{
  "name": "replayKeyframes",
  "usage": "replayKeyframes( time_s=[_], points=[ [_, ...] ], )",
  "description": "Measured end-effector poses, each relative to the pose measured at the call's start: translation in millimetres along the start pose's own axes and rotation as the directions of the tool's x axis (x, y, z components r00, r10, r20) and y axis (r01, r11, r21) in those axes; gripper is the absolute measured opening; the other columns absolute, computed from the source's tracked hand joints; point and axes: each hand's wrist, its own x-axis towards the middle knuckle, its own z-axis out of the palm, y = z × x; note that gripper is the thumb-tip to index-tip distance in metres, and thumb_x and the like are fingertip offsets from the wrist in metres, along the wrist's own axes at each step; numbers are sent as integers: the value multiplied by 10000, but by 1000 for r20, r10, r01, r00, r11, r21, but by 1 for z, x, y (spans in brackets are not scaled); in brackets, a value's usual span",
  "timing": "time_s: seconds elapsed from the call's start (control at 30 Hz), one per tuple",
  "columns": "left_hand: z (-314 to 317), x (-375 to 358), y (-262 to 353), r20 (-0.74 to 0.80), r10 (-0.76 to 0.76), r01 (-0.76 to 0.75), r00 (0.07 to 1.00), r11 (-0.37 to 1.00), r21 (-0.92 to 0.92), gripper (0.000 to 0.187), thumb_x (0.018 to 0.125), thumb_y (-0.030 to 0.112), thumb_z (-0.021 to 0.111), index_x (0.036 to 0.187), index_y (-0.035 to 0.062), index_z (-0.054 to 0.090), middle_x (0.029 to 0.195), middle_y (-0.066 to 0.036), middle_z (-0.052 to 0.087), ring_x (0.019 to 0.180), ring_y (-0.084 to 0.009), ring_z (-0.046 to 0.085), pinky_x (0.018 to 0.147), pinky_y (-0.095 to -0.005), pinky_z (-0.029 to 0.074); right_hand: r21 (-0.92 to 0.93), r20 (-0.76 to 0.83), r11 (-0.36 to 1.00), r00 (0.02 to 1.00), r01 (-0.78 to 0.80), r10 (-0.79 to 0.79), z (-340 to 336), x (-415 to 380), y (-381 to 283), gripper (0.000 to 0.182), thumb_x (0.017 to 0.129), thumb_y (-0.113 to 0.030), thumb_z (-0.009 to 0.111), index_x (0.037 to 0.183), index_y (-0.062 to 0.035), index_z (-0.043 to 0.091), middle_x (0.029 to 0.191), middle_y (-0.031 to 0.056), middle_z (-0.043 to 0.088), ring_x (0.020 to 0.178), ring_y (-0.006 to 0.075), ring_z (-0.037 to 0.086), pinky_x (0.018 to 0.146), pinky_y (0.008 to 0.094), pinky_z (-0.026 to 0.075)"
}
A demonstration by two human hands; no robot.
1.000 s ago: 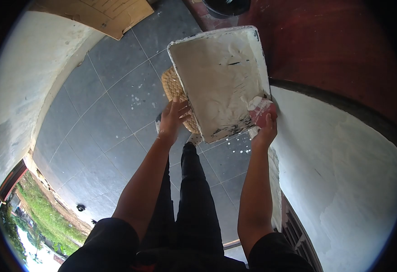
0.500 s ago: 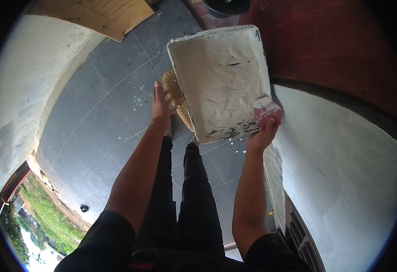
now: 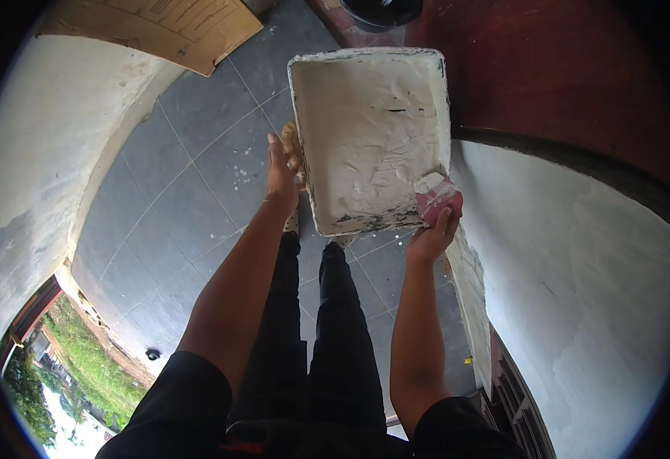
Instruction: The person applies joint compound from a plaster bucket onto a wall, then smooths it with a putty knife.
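Observation:
A rectangular tray [image 3: 299, 115] with a paint-caked rim holds a layer of whitish wet filler and overlaps my shoes in the head view. My left hand [image 3: 280, 177] supports its left side, thumb stretched upward and fingers reaching under the edge. A brown, rough-textured piece [image 3: 292, 145] shows between that hand and the tray; most of it is hidden below. At the lower right corner, my right hand [image 3: 433, 239] grips a red scraper [image 3: 440, 205] smeared with white filler. The scraper overlaps the tray's rim.
Grey floor tiles [image 3: 174, 206] carry white drips. A plastered wall [image 3: 572, 252] runs along the right, with a dark red surface [image 3: 557, 69] above it. Flattened cardboard [image 3: 159, 30] lies at the upper left, and a black basin [image 3: 381, 11] stands at the top.
The tray has turned slightly clockwise and sits straighter. My right hand and the scraper have shifted left and a little down; my left hand moved slightly right. Less of the brown piece shows.

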Motion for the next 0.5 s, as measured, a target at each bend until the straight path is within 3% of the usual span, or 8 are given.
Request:
replayKeyframes(
  time_s=[0.07, 0.2, 0.27, 0.37, 0.43, 0.47, 0.5],
  points=[
    [2, -5, 6, 91, 9, -10, 996, 1000, 14, 1179, 842, 950, 341, 1676, 221, -62, 1725, -175, 132, 1557, -441, 197, 1172, -712, 218, -13, 25, 1000, 999, -28, 29, -5, -4, 2, 481, 1047, -249, 613, 1461, -31, 504, 1407, 105, 586, 1272, 229, 569, 1058, 387, 469],
    [-9, -7, 2, 66, 3, -9, 998, 995, 94, 1140, 884, 917, 316, 1675, 185, -52, 1719, -175, 166, 1546, -428, 239, 1185, -669, 237, -49, 66, 990, 988, -133, 136, -8, -19, -5, 552, 1026, -309, 646, 1500, -86, 469, 1459, 59, 541, 1298, 200, 543, 1021, 344, 466],
    [-14, -15, -4, -30, 231, -219, 973, 949, 225, 1102, 924, 881, 282, 1672, 134, -32, 1675, -212, 279, 1509, -414, 332, 1201, -599, 269, -61, 65, 985, 984, -159, 163, -13, -21, -9, 552, 1026, -302, 648, 1501, -88, 467, 1453, 49, 548, 1284, 191, 549, 997, 336, 473],
    [-19, -34, -6, 45, 202, -205, 978, 976, 78, 1046, 975, 808, 331, 1666, 98, -3, 1596, -278, 389, 1458, -445, 412, 1177, -545, 334, -195, 117, 964, 971, -182, 207, -19, -17, -14, 468, 1032, -267, 648, 1438, -61, 541, 1446, 60, 553, 1248, 196, 557, 965, 348, 480],
    [-24, -40, -12, 42, 216, -219, 975, 971, 97, 1017, 998, 776, 326, 1663, 85, -12, 1537, -313, 451, 1418, -451, 466, 1152, -548, 370, -484, 256, 865, 967, 132, -4, -20, -14, -15, 355, 1040, -246, 641, 1318, -26, 625, 1299, 113, 637, 1153, 249, 622, 992, 369, 483],
    [-26, -40, -15, 54, 200, -205, 978, 973, 105, 1007, 997, 786, 291, 1667, 99, -14, 1544, -293, 453, 1411, -421, 480, 1155, -527, 381, -482, 257, 866, 966, 132, -4, -20, -11, -16, 355, 1040, -246, 641, 1318, -26, 625, 1299, 113, 637, 1153, 249, 622, 992, 369, 483],
    [-29, -40, -19, 66, 182, -189, 981, 976, 111, 997, 997, 796, 257, 1670, 113, -15, 1551, -274, 455, 1403, -390, 495, 1158, -507, 391, -655, 342, 627, 905, 422, -253, -19, -7, -17, 317, 1036, -212, 631, 1287, -19, 639, 1241, 134, 651, 1109, 285, 637, 970, 385, 497]
  ],
)
